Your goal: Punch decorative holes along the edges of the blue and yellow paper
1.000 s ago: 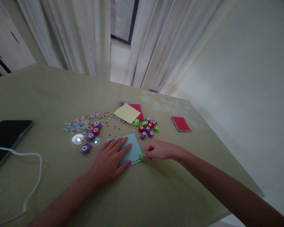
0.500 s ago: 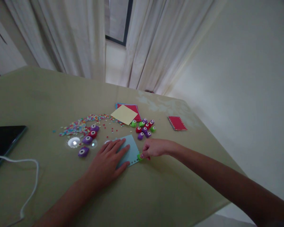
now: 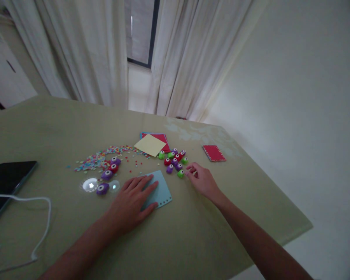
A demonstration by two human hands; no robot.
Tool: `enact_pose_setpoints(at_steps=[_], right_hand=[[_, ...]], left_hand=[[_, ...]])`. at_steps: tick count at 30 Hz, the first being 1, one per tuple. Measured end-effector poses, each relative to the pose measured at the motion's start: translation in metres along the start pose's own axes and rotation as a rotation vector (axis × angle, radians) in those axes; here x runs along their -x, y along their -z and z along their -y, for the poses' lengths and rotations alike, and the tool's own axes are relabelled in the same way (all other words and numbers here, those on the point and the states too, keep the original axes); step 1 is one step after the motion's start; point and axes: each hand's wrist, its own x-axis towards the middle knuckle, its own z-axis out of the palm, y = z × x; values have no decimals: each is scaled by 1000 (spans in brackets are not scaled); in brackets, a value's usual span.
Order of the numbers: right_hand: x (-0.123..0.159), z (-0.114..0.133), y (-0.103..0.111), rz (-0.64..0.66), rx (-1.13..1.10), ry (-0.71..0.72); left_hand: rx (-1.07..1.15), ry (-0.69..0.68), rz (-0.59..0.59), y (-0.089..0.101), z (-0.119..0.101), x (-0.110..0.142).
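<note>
My left hand lies flat with its fingers spread over a light blue sheet of paper, pressing it on the table. A row of small punched holes runs along the sheet's near edge. My right hand is right of a group of small craft punches, purple, red and green, each with a round white top like an eye. Its fingers are apart, and the fingertips are just beside a green punch at the near right of the group.
Colourful paper bits are scattered at the left, with several more punches and clear round discs. A yellow sheet lies on red and blue ones. A red sheet is at the right, a dark tablet and white cable far left.
My right hand has moved from the blue sheet's edge up and right to the group, where it has let go of the green punch. My left hand stays on the sheet.
</note>
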Motion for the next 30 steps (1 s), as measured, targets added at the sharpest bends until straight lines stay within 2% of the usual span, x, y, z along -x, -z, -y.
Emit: enact_pose_setpoints(at_steps=[3,5,7,10,12,14,17,20,22,25,27,30], right_hand=[[3,0,-16,-113,-20,33],[1,1,-28,-137,-53,48],[-1,2,-38,-175,-85,39],[-2,1,-52,-300,-126,45],[1,0,-58,-366,-168,111],[6,-1,-61,-378,-225,196],[13,0,-60,-353,-319,236],[21,7,-56,-279,-443,200],[28,14,-58,-145,-553,177],[39,26,-66,138,-736,150],[44,33,-73,270,-820,144],[47,36,-77,322,-855,161]], left_hand=[[-15,-29,-5,5,-5,-2],[-50,13,-35,15,-4,-6],[-120,145,-104,31,3,-9],[-269,399,-217,60,19,-8],[-400,527,-186,73,32,-2],[-470,553,-112,79,44,4],[-482,528,-32,78,55,10],[-491,509,-45,72,49,6],[-430,423,-120,64,32,1],[-203,166,-271,47,-5,-4],[-51,28,-269,33,-28,-3],[80,-76,-244,18,-46,0]])
